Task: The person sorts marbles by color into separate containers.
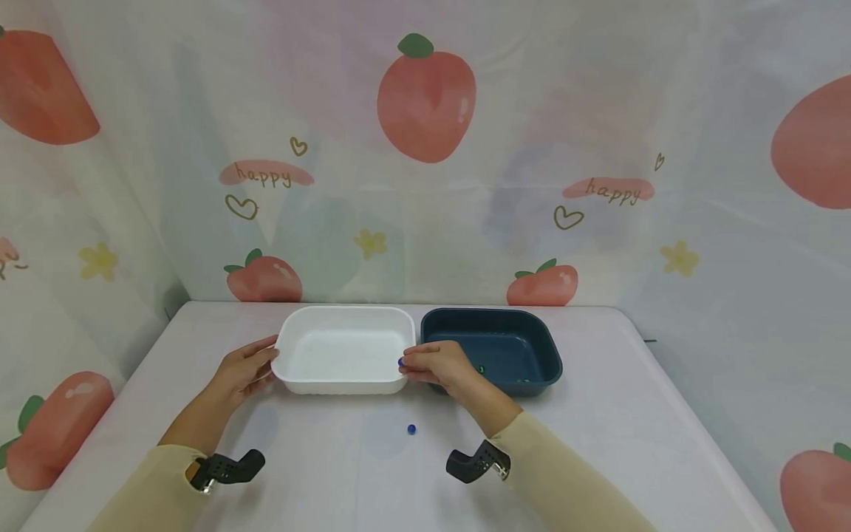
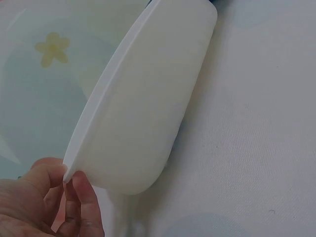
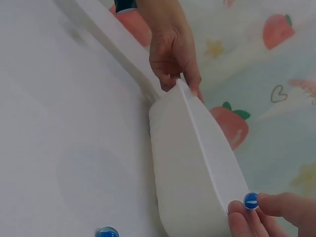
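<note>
A white plastic tray (image 1: 342,387) sits toward the back of the table. At its left end my left hand (image 1: 244,369) grips the rim, thumb on one side and fingers on the other, as the left wrist view shows. My right hand (image 1: 439,362) is at the tray's right end and pinches a blue marble (image 3: 251,200) between thumb and fingertips, close over the rim. A second blue marble (image 1: 411,428) lies on the table in front of the tray. Beside the right hand stands a dark blue tray (image 1: 541,369), partly hidden by that hand.
Inside the dark blue tray are small green marbles (image 1: 482,369). The white-covered table (image 1: 319,465) ends at a fruit-printed cloth backdrop (image 1: 425,222). A black strap device (image 1: 479,462) is worn on each wrist.
</note>
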The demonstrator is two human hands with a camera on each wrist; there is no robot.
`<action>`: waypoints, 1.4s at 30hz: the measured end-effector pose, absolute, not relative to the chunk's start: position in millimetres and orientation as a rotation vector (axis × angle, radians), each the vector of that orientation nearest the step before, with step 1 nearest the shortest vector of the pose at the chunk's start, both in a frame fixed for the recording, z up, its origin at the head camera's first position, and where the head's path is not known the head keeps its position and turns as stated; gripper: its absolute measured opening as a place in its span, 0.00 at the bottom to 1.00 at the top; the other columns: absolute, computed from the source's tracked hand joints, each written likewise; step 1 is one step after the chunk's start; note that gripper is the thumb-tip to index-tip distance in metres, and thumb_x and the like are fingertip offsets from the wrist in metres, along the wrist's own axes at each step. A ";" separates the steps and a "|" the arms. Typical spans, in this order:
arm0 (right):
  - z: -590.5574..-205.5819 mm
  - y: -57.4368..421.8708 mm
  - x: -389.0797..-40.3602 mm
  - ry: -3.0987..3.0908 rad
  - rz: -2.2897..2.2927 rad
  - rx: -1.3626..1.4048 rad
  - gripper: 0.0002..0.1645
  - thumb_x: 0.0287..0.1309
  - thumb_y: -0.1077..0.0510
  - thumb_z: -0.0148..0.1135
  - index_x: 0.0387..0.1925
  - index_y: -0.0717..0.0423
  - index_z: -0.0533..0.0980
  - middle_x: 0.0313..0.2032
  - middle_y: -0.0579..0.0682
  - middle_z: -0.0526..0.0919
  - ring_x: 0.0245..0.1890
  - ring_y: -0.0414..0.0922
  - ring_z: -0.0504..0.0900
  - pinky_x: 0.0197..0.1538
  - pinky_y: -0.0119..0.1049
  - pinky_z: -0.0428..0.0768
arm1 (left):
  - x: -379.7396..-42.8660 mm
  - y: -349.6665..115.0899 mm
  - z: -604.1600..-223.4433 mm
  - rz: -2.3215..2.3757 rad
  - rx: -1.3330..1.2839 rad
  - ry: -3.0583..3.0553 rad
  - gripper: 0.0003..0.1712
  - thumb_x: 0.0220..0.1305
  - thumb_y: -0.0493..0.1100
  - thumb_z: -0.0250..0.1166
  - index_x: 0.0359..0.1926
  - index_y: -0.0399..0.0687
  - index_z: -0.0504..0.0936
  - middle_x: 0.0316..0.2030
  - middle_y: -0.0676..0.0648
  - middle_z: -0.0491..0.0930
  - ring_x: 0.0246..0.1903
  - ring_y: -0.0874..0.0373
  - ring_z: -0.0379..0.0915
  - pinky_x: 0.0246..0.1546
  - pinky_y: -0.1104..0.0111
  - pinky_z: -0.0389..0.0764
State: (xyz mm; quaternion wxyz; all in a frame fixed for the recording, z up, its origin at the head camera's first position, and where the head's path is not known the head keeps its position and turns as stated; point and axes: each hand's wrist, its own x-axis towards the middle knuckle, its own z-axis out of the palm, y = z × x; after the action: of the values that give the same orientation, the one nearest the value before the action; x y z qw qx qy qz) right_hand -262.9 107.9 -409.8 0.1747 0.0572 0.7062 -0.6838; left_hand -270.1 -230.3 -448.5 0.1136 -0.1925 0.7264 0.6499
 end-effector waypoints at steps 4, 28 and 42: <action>-412.4 107.0 -264.9 1.989 -1.946 0.189 0.19 0.58 0.70 0.65 0.50 0.76 0.77 0.37 0.62 0.87 0.31 0.43 0.88 0.38 0.34 0.86 | -269.8 -229.4 -447.0 1.914 -0.570 2.118 0.32 0.71 0.46 0.60 0.73 0.47 0.63 0.59 0.42 0.73 0.37 0.65 0.75 0.36 0.75 0.82; -417.8 109.1 -252.5 2.021 -1.927 0.151 0.21 0.57 0.68 0.66 0.51 0.76 0.77 0.36 0.59 0.88 0.34 0.44 0.89 0.42 0.35 0.86 | -269.3 -229.5 -447.8 1.962 -0.555 2.084 0.31 0.72 0.43 0.58 0.73 0.44 0.63 0.57 0.43 0.75 0.35 0.66 0.76 0.35 0.76 0.82; -420.3 128.4 -228.2 2.162 -1.719 0.051 0.19 0.61 0.60 0.67 0.49 0.70 0.79 0.40 0.60 0.88 0.40 0.51 0.88 0.45 0.39 0.86 | -268.7 -228.2 -447.2 1.929 -0.582 2.116 0.32 0.71 0.45 0.60 0.73 0.46 0.64 0.55 0.46 0.75 0.36 0.66 0.75 0.36 0.76 0.82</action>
State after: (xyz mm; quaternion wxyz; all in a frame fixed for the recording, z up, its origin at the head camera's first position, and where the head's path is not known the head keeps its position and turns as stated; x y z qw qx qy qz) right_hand -228.2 128.4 -420.3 0.1882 0.0180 0.7686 -0.6111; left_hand -268.7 -228.2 -447.2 0.1094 -0.1980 0.7199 0.6562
